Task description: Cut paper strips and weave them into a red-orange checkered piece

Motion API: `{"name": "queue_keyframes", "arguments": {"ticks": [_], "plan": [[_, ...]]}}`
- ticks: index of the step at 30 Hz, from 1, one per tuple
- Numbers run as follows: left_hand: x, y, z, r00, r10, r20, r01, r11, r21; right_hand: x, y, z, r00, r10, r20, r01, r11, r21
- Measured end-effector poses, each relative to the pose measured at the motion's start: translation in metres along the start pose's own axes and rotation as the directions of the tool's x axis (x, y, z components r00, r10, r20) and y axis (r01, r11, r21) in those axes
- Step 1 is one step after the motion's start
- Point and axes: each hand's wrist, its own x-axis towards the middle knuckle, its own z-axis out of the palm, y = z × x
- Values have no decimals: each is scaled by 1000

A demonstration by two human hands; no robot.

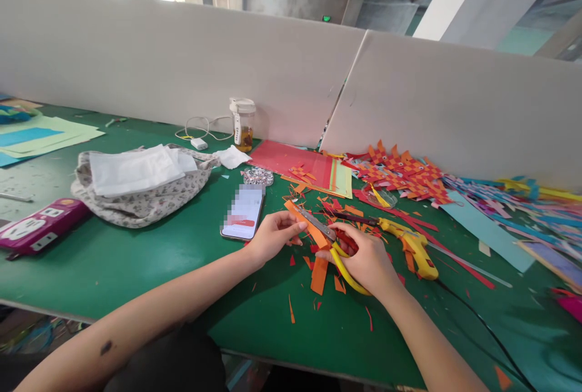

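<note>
Pinching orange paper strip (317,237) in left hand (275,235), lengthwise 10-to-4 o'clock; gripping yellow-handled metal scissors (328,232) in right hand (366,257) at 4, maybe closed.

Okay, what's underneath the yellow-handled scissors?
Orange and red paper scraps lie on the green table below the scissors, and an orange strip in the left hand shows along the blades. Anything directly beneath the right hand is covered from view.

The scissors (337,258) have yellow handles and grey blades; the paper strip (316,235) at them is orange, the counter (182,265) beneath green. Right of the scissors: a yellow glue gun (410,244), red-and-orange checked woven pieces (402,175). Left: a pale floral cloth (145,213).
</note>
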Motion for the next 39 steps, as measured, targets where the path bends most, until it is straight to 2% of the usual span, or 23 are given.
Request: {"name": "queue_keyframes", "arguments": {"ticks": [6, 12, 23, 30, 35, 39], "plan": [[-2, 3, 2, 1000, -19, -6, 19, 1000, 4, 0, -1, 2, 1000, -21, -6, 21, 1000, -9], [-1, 0, 2, 999, -23, 44, 22, 1000, 16, 0, -1, 1, 999, -45, -10, 45, 999, -17], [-2, 0, 1, 999, -13, 38, 12, 999, 44, 0, -1, 3, 1000, -8, -24, 7, 999, -54], [-1, -6, 1, 997, -13, 81, 8, 999, 52, -1, -1, 4, 999, -21, -28, 20, 999, -41], [-3, -7, 3, 992, -12, 127, 3, 998, 65, -1, 0, 5, 999, -14, -33, 15, 999, 28], [-3, -5, 3, 995, -36, 96, 29, 997, 72, -1, -4, 2, 998, 56, -36, -49, 985, 167]]}}
